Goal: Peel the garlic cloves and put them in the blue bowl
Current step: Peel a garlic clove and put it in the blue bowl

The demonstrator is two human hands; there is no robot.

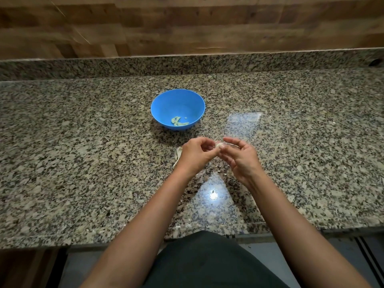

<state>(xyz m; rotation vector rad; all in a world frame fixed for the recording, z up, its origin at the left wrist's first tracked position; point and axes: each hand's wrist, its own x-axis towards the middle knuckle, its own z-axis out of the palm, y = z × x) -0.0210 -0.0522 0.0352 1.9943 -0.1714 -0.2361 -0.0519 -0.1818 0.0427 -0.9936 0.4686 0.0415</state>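
Note:
A blue bowl [177, 100] stands on the granite counter, with several peeled pale garlic cloves [178, 121] lying at its bottom. In front of the bowl, both hands meet above the counter. My left hand [196, 154] and my right hand [239, 155] pinch one small whitish garlic clove [219, 145] between their fingertips. A strip of thin skin trails from the clove over my right fingers. Most of the clove is hidden by the fingers.
Pieces of papery garlic skin [178, 155] lie on the counter beside and under my left hand, with smaller flakes [201, 180] nearer the front edge. A granite backsplash [187, 65] and a wooden wall rise behind the bowl.

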